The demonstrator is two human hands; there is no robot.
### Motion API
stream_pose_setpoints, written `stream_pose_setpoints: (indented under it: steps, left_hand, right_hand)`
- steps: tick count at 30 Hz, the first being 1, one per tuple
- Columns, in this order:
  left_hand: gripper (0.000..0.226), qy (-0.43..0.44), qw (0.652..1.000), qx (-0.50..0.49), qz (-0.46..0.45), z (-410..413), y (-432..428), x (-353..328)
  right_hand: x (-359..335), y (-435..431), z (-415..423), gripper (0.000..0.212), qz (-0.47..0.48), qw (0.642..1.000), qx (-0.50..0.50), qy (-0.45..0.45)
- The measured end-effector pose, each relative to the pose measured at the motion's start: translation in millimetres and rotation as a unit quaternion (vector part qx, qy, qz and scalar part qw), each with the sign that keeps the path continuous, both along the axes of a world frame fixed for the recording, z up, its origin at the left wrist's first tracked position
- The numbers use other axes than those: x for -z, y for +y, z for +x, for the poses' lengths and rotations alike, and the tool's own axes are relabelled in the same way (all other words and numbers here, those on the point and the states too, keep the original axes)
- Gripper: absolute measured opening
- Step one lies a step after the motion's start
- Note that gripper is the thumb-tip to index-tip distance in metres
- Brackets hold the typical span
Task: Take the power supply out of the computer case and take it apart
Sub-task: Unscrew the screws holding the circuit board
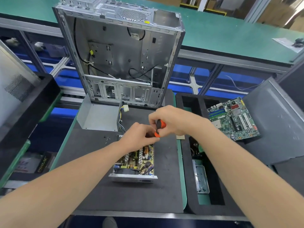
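The open power supply (134,163) lies on the black foam mat (128,195), its circuit board with coils and capacitors bare on top. Its grey metal cover (98,116) rests apart at the upper left, with a bundle of wires and a white connector (125,108) beside it. My right hand (172,120) grips an orange and black screwdriver (159,128) upright over the board's far end. My left hand (138,137) pinches the screwdriver's lower part; its tip is hidden. The emptied computer case (121,53) stands behind.
A few loose screws (107,139) lie on the mat left of my hands. A green motherboard (233,119) rests on a black tray at the right, with a metal bracket (201,178) nearer. A grey side panel (276,119) leans at far right.
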State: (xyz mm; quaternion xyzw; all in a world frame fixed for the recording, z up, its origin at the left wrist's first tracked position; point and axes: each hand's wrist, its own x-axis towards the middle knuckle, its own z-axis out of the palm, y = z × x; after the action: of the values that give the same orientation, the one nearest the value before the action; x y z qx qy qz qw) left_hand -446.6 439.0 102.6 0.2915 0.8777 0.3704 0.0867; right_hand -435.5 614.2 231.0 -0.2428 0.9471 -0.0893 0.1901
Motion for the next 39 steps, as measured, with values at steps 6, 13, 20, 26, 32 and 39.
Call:
stream_pose_setpoints:
  steps: [6,13,20,26,32,39]
  left_hand:
    - [0.008,-0.015,1.000,-0.006,0.005,1,1,-1]
    - [0.009,-0.014,1.000,0.002,0.013,3,1,-4]
    - [0.019,-0.061,0.996,0.001,0.061,6,-1,-6]
    - [0.009,-0.080,0.993,-0.002,0.085,6,-4,-11]
    - [0.012,-0.095,0.990,-0.008,0.100,6,-2,-13]
    - [0.010,-0.087,0.994,-0.007,0.072,5,-4,-12]
  right_hand:
    - [-6,1,0,0.020,0.023,0.995,-0.097,0.010]
    - [26,-35,37,0.041,0.099,0.922,0.267,0.261]
    - [14,-22,18,0.020,-0.012,0.975,0.208,0.073]
    - [-5,0,0,0.022,0.018,1.000,-0.024,0.004]
    - [-9,2,2,0.026,0.010,0.997,-0.075,0.031]
    - [26,-38,38,0.046,0.092,0.918,0.278,0.267]
